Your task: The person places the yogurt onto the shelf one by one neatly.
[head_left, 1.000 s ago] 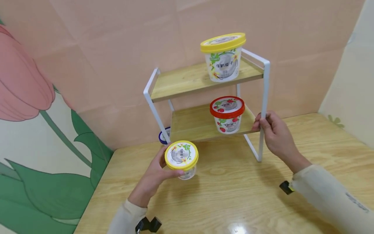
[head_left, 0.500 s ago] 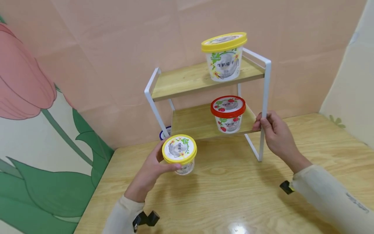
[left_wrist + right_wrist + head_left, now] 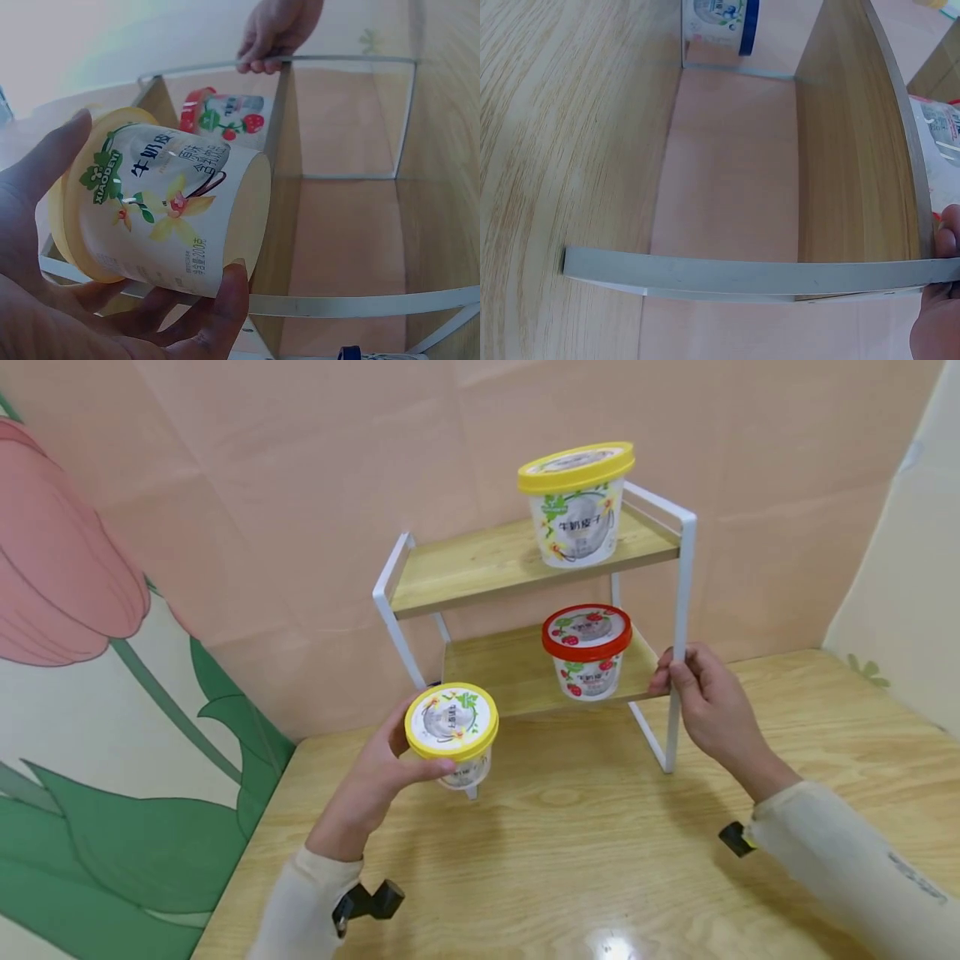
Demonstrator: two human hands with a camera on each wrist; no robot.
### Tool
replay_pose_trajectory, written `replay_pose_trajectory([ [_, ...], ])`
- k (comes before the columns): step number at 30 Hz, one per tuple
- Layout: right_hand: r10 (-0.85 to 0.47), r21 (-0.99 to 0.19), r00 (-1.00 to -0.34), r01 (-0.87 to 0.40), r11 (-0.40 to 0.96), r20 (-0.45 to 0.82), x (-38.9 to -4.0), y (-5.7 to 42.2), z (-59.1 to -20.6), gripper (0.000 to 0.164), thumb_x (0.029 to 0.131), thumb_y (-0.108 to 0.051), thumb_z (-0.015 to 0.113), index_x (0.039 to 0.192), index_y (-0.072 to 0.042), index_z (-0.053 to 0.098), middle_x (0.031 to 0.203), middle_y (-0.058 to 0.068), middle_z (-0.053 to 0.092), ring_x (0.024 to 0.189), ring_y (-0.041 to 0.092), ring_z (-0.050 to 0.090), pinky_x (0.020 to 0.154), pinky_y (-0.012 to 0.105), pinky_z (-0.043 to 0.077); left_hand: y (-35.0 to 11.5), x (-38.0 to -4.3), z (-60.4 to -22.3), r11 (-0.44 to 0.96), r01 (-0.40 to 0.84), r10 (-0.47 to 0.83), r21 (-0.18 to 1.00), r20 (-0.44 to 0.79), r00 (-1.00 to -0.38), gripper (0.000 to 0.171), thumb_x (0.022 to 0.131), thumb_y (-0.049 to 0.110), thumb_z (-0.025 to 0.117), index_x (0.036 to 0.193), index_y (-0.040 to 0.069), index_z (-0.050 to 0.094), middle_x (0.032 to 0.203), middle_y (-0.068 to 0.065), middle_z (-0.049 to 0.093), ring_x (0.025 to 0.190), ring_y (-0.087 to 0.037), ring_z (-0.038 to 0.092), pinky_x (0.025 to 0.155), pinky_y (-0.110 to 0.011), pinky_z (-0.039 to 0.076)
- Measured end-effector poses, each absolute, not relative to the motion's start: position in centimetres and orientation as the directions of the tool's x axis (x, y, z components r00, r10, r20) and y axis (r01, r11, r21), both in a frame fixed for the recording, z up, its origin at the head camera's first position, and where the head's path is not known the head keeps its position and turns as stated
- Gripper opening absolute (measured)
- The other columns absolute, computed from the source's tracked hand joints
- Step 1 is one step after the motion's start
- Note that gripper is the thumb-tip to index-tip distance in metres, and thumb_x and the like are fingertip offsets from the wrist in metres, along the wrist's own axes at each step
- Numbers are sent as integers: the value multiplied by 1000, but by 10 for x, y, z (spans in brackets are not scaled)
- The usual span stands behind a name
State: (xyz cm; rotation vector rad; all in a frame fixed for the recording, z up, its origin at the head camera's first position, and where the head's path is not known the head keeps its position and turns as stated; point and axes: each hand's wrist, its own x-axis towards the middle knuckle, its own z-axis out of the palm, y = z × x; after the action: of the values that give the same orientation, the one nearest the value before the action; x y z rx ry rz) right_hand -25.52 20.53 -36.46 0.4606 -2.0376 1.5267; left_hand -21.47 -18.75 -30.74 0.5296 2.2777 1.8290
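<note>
My left hand (image 3: 367, 789) grips a white paper tub with a yellow lid (image 3: 450, 722), thumb on the near side. It hovers in front of the left end of a two-tier wooden shelf rack (image 3: 465, 564). In the left wrist view, my fingers wrap around the tub (image 3: 165, 202), which lies sideways in that picture. My right hand (image 3: 708, 710) pinches the rack's right white post at lower-shelf height. A red-lidded tub (image 3: 588, 647) stands on the lower shelf, towards the right. Another yellow-lidded tub (image 3: 577, 506) stands on the top shelf, at the right.
Behind the rack's left side is a blue-lidded tub (image 3: 720, 22), almost hidden in the head view. The rack stands on a wood-grain table (image 3: 570, 843) against a pink backdrop (image 3: 300, 527). A tulip mural (image 3: 67, 568) covers the left side.
My left hand has lifted the yellow-lidded tub and carried it slightly left, towards the rack. It now covers most of the blue-lidded tub. My right hand keeps its hold on the rack.
</note>
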Motion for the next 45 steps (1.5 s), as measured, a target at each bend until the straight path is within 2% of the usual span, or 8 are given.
replay_pose_trajectory([
  [8,58,-774,-794,-570,275,605,-256,202,-366,14,105,-7,43,103,2,52,85,-12,61,77,-2,64,75,11,55,-188,-214,-297,206,161,342,965,83,-936,85,78,18,84,149,34,38,144,0,48,133,-25,40,109,-49,37],
  [17,51,-768,-793,-568,297,607,-258,202,-365,15,106,-9,42,104,3,52,85,-12,61,77,-3,64,75,11,56,-186,-213,-288,177,174,326,969,109,-939,85,81,19,81,151,34,35,145,1,47,133,-25,41,108,-47,39],
  [23,75,-775,-796,-558,295,601,-257,206,-366,14,105,-8,43,103,3,52,84,-14,61,77,-4,64,74,9,55,-177,-214,-279,93,204,318,974,165,-933,81,82,15,79,149,32,37,143,-2,50,130,-24,45,103,-42,43],
  [30,78,-780,-801,-549,298,594,-255,207,-366,14,106,-8,43,103,1,53,84,-14,61,77,-4,64,74,9,55,-169,-216,-266,45,226,295,973,204,-934,77,83,11,73,149,29,38,139,-2,53,119,-21,52,82,-34,55],
  [38,77,-777,-795,-560,289,602,-255,206,-365,14,106,-9,42,103,1,53,84,-13,61,77,-4,63,74,10,55,-164,-214,-253,48,254,264,966,233,-936,73,86,13,68,149,31,36,139,-1,52,118,-22,51,82,-34,52],
  [45,75,-777,-792,-571,265,607,-255,204,-365,14,105,-8,43,103,1,53,84,-12,62,76,-3,64,74,11,56,-165,-215,-246,-14,298,265,955,291,-919,75,85,22,75,149,30,37,134,-2,54,109,-20,56,72,-30,53],
])
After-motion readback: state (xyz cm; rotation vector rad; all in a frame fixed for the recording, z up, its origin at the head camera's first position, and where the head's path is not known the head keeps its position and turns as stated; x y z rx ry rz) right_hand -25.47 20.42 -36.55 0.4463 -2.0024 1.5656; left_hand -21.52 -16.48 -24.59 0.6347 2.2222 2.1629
